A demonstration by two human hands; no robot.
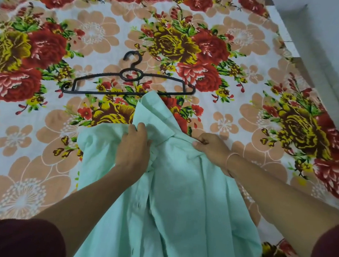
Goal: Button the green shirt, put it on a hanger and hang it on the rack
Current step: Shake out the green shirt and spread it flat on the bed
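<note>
Floral bedsheet (35, 177) (hanger (127, 83) flat), pale wall (338, 41) alongside

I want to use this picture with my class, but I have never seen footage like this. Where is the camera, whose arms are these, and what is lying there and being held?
There is no machine here. A person wears one camera on the head, looking forward and down, so you see their own arms. A flowered sheet covers the surface. On it lies a black hanger, empty, just beyond the green shirt, whose collar end overlaps the hanger's lower bar. The left hand and right hand both grip the shirt near its collar. Its front looks unbuttoned. No rack is in view.
</note>
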